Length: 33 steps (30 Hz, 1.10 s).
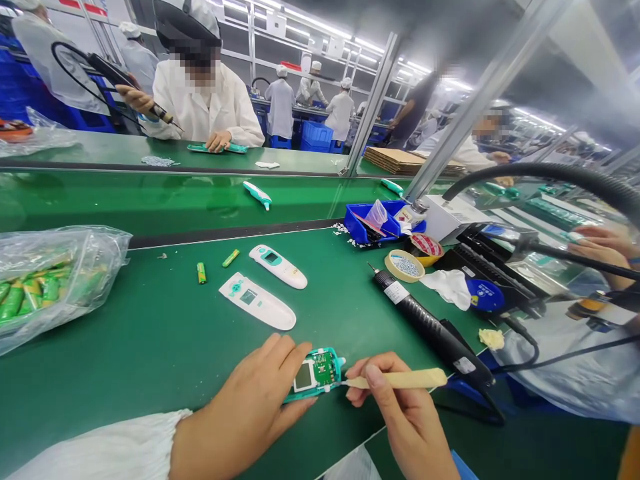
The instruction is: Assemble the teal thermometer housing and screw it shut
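The left hand (245, 417) closes around a teal handheld electronic device (315, 377), its fingers (293, 353) curled over the far edge. The device lies open just beyond those fingers, with a green circuit board (324, 369) and a small display (303, 377) facing up, and it sits at or just above the green surface (150, 353). The right hand (400, 413) pinches a pale wooden stick (405, 379) between its fingers (373, 377), and the stick's tip reaches the device's right end.

Ahead of the left fingers lie two white-and-teal device shells (257, 301) (278, 265) and two green batteries (201, 272) (231, 258). Farther left is a clear plastic bag of green items (50, 280). Past the right fingers rests a black soldering iron (430, 333), its white label (397, 292) too small to read. Beyond it sit a roll of tape (405, 265), a white cloth (447, 288) and a blue bin (370, 223). Across the belt, a co-worker's hand (135, 100) grips another soldering iron (125, 77).
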Motion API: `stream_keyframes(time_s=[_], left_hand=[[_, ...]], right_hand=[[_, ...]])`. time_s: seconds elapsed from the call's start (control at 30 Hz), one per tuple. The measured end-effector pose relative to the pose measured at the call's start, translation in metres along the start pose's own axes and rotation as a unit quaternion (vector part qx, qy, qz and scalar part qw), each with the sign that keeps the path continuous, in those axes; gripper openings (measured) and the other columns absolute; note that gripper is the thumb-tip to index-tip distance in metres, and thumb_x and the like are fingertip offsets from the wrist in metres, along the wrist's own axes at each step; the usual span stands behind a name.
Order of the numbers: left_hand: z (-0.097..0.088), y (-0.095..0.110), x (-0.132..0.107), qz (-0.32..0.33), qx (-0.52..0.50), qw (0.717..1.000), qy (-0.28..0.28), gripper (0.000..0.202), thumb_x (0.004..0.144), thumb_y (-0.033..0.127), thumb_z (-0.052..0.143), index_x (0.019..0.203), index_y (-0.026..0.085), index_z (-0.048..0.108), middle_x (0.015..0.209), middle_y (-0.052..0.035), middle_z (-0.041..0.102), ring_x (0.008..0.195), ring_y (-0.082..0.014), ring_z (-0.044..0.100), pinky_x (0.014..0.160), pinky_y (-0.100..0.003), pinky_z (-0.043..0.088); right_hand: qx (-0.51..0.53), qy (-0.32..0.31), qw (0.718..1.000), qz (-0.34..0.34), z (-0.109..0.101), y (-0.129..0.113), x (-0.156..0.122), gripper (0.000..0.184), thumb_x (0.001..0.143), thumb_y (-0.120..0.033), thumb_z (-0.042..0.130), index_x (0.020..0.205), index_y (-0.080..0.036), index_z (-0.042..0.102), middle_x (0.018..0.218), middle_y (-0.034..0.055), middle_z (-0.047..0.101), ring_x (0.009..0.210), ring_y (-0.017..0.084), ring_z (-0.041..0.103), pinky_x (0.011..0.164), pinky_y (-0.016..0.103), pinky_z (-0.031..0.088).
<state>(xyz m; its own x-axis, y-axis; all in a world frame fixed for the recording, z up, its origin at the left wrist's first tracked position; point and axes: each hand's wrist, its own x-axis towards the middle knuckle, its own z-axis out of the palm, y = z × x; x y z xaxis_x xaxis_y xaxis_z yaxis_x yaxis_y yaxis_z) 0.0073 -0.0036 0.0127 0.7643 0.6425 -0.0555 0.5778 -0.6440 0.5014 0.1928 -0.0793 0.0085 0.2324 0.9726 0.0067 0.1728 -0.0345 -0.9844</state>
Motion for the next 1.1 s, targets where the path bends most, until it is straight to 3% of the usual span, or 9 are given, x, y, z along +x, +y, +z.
stream_keyframes(time_s=[0.1, 0.3, 0.67, 0.87, 1.1], left_hand=[[0.003, -0.001, -0.001, 0.011, 0.041, 0.999, 0.007, 0.038, 0.086, 0.035, 0.047, 0.122, 0.025, 0.040, 0.104, -0.0052, 0.053, 0.092, -0.0218, 0.050, 0.079, -0.034, 0.046], [0.002, 0.004, 0.002, 0.017, 0.091, 0.996, 0.000, 0.046, 0.084, 0.031, 0.050, 0.126, 0.016, 0.038, 0.104, -0.0088, 0.054, 0.093, -0.0243, 0.051, 0.080, -0.037, 0.046], [0.001, 0.003, 0.001, 0.016, 0.046, 0.999, 0.016, 0.042, 0.084, 0.028, 0.050, 0.123, 0.016, 0.042, 0.105, -0.0097, 0.053, 0.094, -0.0246, 0.050, 0.080, -0.039, 0.047], [-0.001, 0.005, 0.002, 0.019, 0.055, 0.998, 0.011, 0.040, 0.083, 0.026, 0.051, 0.121, 0.015, 0.043, 0.101, -0.0081, 0.053, 0.090, -0.0246, 0.051, 0.076, -0.039, 0.048], [0.001, 0.004, 0.002, 0.036, 0.100, 0.994, 0.021, 0.042, 0.084, 0.029, 0.050, 0.122, 0.013, 0.041, 0.098, -0.0091, 0.054, 0.088, -0.0242, 0.052, 0.074, -0.037, 0.049]], right_hand=[[-0.009, -0.012, 1.000, -0.008, 0.001, -0.002, 0.002, 0.026, 0.089, -0.035, 0.042, 0.077, -0.018, 0.058, 0.071, 0.0028, 0.058, 0.063, 0.014, 0.056, 0.061, 0.025, 0.047], [-0.079, -0.004, 0.992, -0.100, 0.003, -0.003, 0.002, 0.021, 0.089, -0.028, 0.043, 0.076, -0.020, 0.058, 0.069, 0.0015, 0.057, 0.067, 0.013, 0.057, 0.060, 0.022, 0.045], [0.025, -0.003, 0.999, -0.033, 0.017, -0.006, -0.002, 0.026, 0.092, -0.033, 0.036, 0.079, -0.020, 0.054, 0.072, 0.0006, 0.056, 0.065, 0.012, 0.055, 0.064, 0.026, 0.045], [0.014, -0.006, 0.999, -0.049, 0.021, -0.001, 0.001, 0.027, 0.091, -0.036, 0.039, 0.077, -0.019, 0.055, 0.071, 0.0002, 0.055, 0.063, 0.011, 0.053, 0.062, 0.024, 0.044], [0.017, -0.018, 0.996, -0.081, 0.019, 0.003, 0.003, 0.023, 0.092, -0.028, 0.037, 0.080, -0.020, 0.054, 0.068, -0.0015, 0.056, 0.061, 0.009, 0.055, 0.061, 0.022, 0.045]])
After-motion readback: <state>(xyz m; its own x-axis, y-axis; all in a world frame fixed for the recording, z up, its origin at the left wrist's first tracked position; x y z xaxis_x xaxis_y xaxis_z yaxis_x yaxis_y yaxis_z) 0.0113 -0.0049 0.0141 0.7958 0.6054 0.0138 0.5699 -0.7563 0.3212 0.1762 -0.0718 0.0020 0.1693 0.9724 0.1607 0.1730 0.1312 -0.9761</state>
